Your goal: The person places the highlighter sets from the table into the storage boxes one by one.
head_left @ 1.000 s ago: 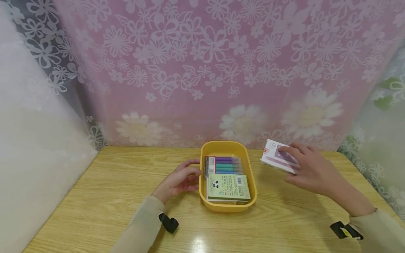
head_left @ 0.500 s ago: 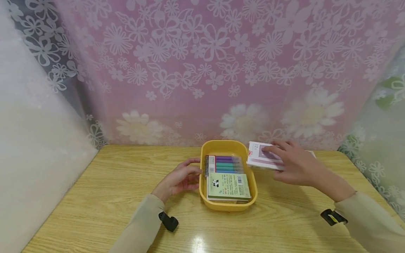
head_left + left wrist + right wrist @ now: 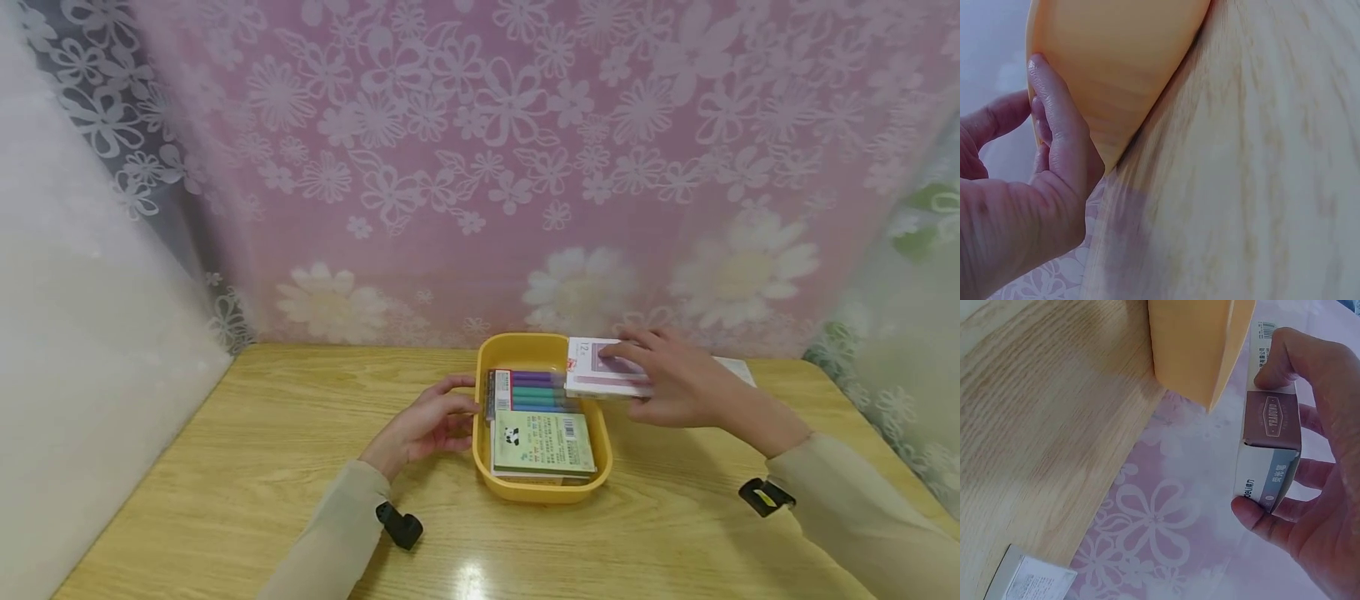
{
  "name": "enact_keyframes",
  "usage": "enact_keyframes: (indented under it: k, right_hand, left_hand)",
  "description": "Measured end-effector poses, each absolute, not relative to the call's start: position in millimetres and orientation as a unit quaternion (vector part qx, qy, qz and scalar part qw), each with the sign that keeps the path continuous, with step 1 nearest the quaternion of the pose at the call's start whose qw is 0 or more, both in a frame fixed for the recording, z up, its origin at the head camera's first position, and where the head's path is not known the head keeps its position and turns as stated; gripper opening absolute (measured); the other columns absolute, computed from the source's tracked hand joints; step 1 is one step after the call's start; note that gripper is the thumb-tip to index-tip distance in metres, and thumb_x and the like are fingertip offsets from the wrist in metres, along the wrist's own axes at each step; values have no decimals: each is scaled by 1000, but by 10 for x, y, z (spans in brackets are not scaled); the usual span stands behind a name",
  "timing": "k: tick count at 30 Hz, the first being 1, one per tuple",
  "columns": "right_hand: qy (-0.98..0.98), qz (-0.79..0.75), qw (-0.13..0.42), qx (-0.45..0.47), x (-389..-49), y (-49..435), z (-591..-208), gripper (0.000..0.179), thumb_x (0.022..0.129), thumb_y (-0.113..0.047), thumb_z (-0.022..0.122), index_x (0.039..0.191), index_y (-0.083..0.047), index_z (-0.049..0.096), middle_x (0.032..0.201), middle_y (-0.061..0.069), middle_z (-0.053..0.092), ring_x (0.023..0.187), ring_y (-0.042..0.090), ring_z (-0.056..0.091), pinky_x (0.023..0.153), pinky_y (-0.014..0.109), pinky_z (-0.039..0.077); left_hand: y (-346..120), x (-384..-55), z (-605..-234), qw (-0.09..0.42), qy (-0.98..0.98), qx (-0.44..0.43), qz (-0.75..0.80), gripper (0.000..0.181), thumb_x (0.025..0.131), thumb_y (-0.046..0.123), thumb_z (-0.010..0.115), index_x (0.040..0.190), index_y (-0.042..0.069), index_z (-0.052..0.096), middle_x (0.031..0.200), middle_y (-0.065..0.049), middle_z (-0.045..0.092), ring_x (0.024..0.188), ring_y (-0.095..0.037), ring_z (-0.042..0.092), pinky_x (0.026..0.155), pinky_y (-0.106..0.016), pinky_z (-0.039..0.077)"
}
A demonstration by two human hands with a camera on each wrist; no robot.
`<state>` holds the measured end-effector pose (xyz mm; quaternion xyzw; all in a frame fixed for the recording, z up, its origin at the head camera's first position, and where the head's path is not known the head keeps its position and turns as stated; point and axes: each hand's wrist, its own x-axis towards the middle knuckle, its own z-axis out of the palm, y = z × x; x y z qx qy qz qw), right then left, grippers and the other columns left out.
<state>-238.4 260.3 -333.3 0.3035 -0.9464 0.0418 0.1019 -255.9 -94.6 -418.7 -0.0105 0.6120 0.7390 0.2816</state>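
Observation:
My right hand (image 3: 675,379) grips a white and purple highlighter box (image 3: 607,367) over the right side of a yellow bin (image 3: 547,492). In the right wrist view, the thumb and fingers hold the highlighter box (image 3: 1266,444) on opposite sides. My left hand (image 3: 431,425) is at the bin's left side, its fingers loosely bent and touching the wall and rim, as the left wrist view also shows. Inside the bin lie a clear pack of purple, green and blue pens (image 3: 532,390) and a flat pale green pack with a panda print (image 3: 543,442).
A white box (image 3: 738,369) lies on the wooden table (image 3: 262,467) behind my right hand, partly hidden by it. Its printed end shows in the right wrist view. A pink flowered curtain (image 3: 420,208) hangs along the table's back edge.
My right hand has moved left with the highlighter box, from beside the bin to over its right rim, uncovering part of the white box behind. The left hand has stayed in place.

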Motion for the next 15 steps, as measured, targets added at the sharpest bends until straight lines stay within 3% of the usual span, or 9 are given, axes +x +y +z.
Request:
enact_keyframes:
  k: [6,12,15]
  right_hand:
    - [-942,43,97,320,-2493,2496,-3353,60,75,-24,75,134,-18,63,142,18,57,128,46,51,97,64,49]
    - [-939,25,103,326,-2610,2332,-3385,61,74,-31,79,132,-22,65,134,12,60,115,36,55,92,55,53]
    - [-941,27,90,325,-2641,2256,-3388,62,74,-34,79,133,-23,65,136,13,60,118,37,55,94,57,53]
  left_hand:
    - [-963,-2560,-4184,283,607,-6,742,55,96,11,61,147,15,41,107,-5,62,79,-11,63,62,-26,59]
    - [-965,-2559,-4194,281,609,-5,741,54,96,11,62,146,15,42,110,-6,62,81,-11,64,62,-26,59]
    - [-963,-2558,-4195,283,609,-4,741,54,96,12,62,146,15,42,112,-7,61,81,-11,63,62,-26,59]
